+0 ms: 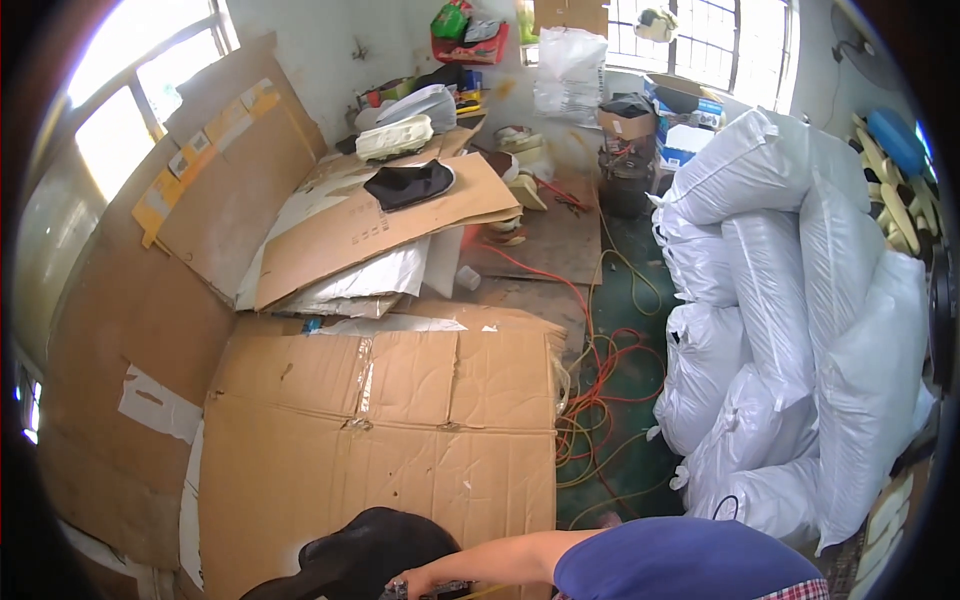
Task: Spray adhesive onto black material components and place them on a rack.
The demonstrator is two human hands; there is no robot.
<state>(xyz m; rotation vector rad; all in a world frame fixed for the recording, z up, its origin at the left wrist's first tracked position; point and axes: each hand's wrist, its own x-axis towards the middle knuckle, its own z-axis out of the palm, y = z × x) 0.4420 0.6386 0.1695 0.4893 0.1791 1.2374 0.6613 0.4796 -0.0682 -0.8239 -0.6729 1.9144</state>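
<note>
My bare left arm, in a blue sleeve, reaches leftward along the lower edge. My left hand (416, 581) is closed round a small dark tool (452, 588) with a metallic look, mostly cut off by the frame, so its kind is unclear. A thin yellow line shows just right of it. Against that hand lies a rounded black cover or padded piece (375, 545). Under and beyond it spreads a large flat cardboard sheet (300, 460) with creases and tape. My right hand is outside the picture.
White stuffed sacks (765, 340) are piled high on the right. Red and yellow hoses (600, 390) tangle on the green floor between. Farther back, stacked cardboard (390, 225) bears a black cloth piece (408, 185) and a pale tray (395, 138). Upright cardboard (110, 320) lines the left wall.
</note>
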